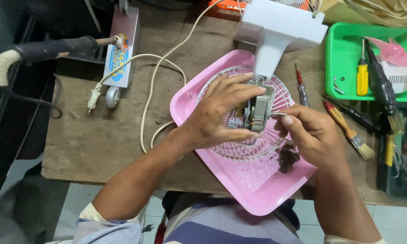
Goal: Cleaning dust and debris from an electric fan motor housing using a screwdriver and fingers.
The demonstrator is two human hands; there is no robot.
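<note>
left hand (pixel 217 113) wrapped over the small metal fan motor with copper-coloured windings (pixel 257 112), fingers curled across its top and side, thumb under, gripping it. right hand (pixel 309 133) closed in a pinch on the thin metal shaft (pixel 278 114) sticking out of the motor's right side, thumb nail up.

motor sits between the two hands, joined above to a white plastic fan stand and base (pixel 278 27) that tilts away from the person.

directly beneath both hands: a round pale wire fan guard (pixel 253 151) lying in a pink rectangular plastic tray (pixel 257 190). clump of dark brown dust and lint (pixel 287 157) in the tray, just below the right hand.

right of the right hand, on the worn wooden surface (pixel 95 140): a slim red-handled screwdriver (pixel 301 88), a red-handled paintbrush with pale bristles (pixel 350 133), a black-handled tool (pixel 355 115) between them. further right, a green plastic tray (pixel 341 68) holding a yellow-handled screwdriver (pixel 362 74) and a pink fan blade (pixel 395 52).

left of the left hand: a cream power cord (pixel 151 90) looping across the surface to a plug (pixel 93 97); beyond it a black-handled soldering tool (pixel 54 47) with a cream coiled cable.
</note>
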